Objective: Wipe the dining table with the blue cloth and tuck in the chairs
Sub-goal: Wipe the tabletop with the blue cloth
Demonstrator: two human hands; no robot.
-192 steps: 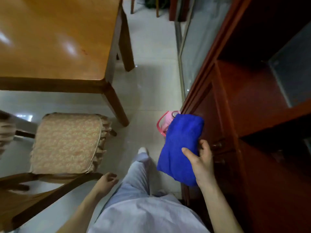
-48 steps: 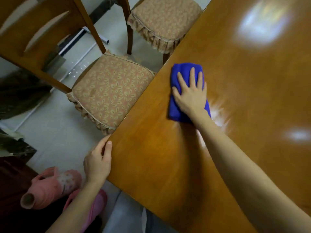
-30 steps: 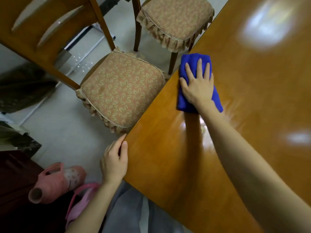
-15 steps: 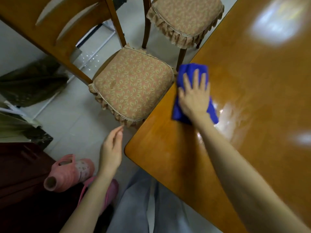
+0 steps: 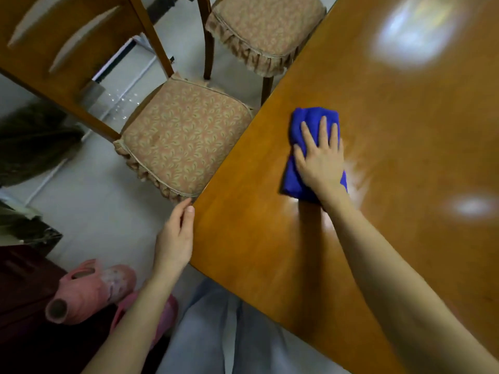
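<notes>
The cloth (image 5: pixel 300 125) lies on the desk (image 5: pixel 405 136) under the right hand's (image 5: pixel 320 161) straight, spread fingers (image 5: pixel 323 130). The left hand (image 5: pixel 174 238), fingers together, touches the edge.

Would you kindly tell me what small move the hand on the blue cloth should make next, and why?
Probably slide the blue cloth farther across the dining table: the right hand presses flat on it, a damp sheen shows only beside it, and the left hand lies at the table's edge.
</notes>
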